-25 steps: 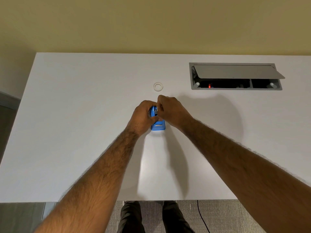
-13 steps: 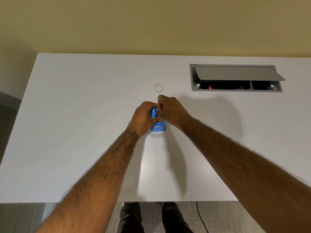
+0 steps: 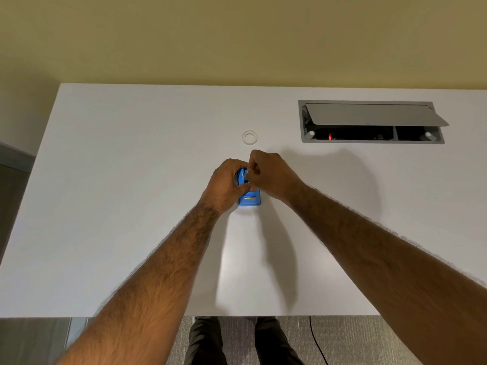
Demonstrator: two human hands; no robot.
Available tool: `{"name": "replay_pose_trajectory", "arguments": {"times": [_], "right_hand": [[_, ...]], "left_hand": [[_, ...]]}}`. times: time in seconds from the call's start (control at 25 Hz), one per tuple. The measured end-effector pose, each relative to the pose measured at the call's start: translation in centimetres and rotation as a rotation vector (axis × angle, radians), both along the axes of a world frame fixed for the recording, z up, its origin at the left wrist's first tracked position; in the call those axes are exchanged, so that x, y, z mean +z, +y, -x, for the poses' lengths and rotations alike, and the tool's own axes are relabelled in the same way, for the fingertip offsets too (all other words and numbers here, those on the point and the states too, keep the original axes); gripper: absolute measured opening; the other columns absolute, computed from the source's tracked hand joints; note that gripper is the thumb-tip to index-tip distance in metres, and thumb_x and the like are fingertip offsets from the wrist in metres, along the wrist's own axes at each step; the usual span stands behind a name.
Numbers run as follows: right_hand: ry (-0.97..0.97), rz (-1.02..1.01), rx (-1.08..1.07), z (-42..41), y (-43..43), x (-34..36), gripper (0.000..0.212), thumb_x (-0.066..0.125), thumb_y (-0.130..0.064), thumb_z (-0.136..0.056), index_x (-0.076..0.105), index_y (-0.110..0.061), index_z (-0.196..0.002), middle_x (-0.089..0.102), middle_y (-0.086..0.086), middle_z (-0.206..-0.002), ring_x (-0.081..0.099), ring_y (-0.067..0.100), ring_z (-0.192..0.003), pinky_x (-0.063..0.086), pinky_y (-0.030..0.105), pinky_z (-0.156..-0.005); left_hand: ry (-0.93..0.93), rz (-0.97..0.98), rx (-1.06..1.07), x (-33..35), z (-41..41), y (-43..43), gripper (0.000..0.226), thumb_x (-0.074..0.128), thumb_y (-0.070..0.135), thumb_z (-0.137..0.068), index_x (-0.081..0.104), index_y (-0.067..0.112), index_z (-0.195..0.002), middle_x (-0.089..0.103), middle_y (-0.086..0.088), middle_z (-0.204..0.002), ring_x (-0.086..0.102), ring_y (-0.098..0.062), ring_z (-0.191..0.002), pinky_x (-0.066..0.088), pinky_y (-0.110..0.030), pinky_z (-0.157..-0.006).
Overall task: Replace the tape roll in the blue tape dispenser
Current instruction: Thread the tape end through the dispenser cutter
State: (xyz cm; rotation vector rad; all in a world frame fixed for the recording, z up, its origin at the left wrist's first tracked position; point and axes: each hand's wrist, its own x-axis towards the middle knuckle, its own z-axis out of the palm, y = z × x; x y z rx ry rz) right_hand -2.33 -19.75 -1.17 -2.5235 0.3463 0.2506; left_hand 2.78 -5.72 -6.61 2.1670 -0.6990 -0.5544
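The blue tape dispenser stands on the white table at its centre, cutter end toward me. My left hand grips its left side, fingers curled round the body. My right hand is curled over the dispenser's top from the right, its fingertips pinching at the dark part in the roll slot; what they pinch is hidden. A clear tape roll lies flat on the table just beyond both hands, untouched.
A recessed grey cable box with its lid propped open sits in the table at the back right, a red light inside. The table's near edge is close to my legs; a black cable runs on the carpet below.
Both hands stay on the dispenser almost unmoved; the right hand's fingers have shifted slightly at the top of the roll slot.
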Motion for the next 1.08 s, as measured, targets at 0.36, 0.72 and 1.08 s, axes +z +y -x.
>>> {"name": "replay_pose_trajectory", "arguments": {"times": [0.36,0.72,1.08], "right_hand": [[0.008,0.008,0.003,-0.5,0.0,-0.2,0.012,0.052,-0.012,-0.09,0.043,-0.013,-0.083,0.054,0.008,-0.075,0.049,0.017,-0.067,0.044,0.029,-0.064],[0.016,0.034,0.045,-0.7,-0.2,0.2,0.009,0.046,-0.011,-0.093,0.042,-0.012,-0.085,0.054,0.008,-0.076,0.048,0.017,-0.067,0.036,0.021,-0.055],[0.026,0.017,0.102,-0.7,-1.0,0.3,0.007,0.05,-0.013,-0.087,0.054,-0.007,-0.086,0.063,0.013,-0.077,0.056,0.022,-0.068,0.054,0.039,-0.068]], "left_hand": [[0.016,-0.014,0.007,-0.3,-0.1,-0.1,0.042,0.081,0.029,-0.074,0.062,0.023,-0.112,0.062,0.006,-0.107,0.056,-0.011,-0.095,0.044,-0.02,-0.083],[0.008,-0.028,0.007,0.1,-0.2,-0.1,0.043,0.082,0.029,-0.075,0.062,0.022,-0.113,0.062,0.005,-0.109,0.055,-0.012,-0.095,0.042,-0.019,-0.083],[0.023,-0.033,0.008,0.7,0.0,0.0,0.046,0.082,0.025,-0.075,0.062,0.017,-0.115,0.062,0.001,-0.111,0.056,-0.016,-0.098,0.043,-0.024,-0.086]]}}
